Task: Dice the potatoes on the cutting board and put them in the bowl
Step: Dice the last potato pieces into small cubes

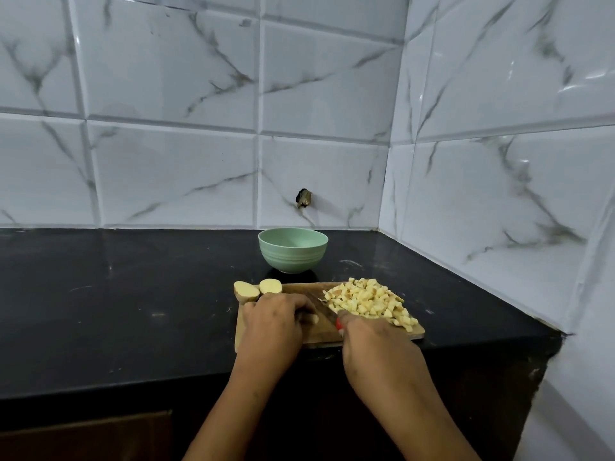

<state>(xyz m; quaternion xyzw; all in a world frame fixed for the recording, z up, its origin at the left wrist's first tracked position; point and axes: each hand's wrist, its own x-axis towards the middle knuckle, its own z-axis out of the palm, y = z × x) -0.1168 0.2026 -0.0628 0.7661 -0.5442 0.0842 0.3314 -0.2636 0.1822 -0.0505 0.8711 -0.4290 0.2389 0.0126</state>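
While the left hand (271, 316) curls its fingers over a small potato piece (312, 318) and holds it down on the wooden cutting board (321, 334), the right hand (376, 344) is clenched round the red handle of a knife (324, 307). The knife's blade points toward 11 o'clock, between the held piece and the diced potatoes (369, 301). That heap of cubes covers the board's right half, at 1 o'clock from the right hand. Two potato halves (270, 286) sit cut face up at the board's far left corner, at 11 o'clock from the left hand. A green bowl (293, 257) stands upright at 12 o'clock, just beyond the board on the black counter (133, 294), near the marbled wall tiles (166, 168).
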